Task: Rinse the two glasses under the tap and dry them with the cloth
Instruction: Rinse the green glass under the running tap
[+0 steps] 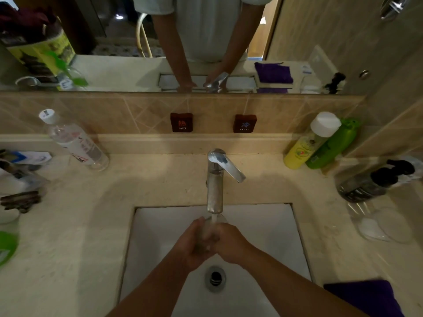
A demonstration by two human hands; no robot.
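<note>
Two hands over the sink, directly below the tap: left hand and right hand, both curled around one glass, fingers wrapped on its sides. Glass rim up under the spout, a thin stream of water running into it. Lower part of the glass hidden by the fingers. Tap handle swung toward the right. Drain below the hands, nearer than the tap.

Second glass on the counter, far right of the tap, apparently lying on its side. Purple cloth on the counter at the near right corner of the sink, well apart from the tap.

Behind the tap, on the tiled wall, two small dark signs: HOT to the left, COLD to the right. Clear bottle with white cap, left of the tap. Yellow bottle and green bottle touching each other, right of the tap. Dark pump bottle just beyond the second glass.
</note>
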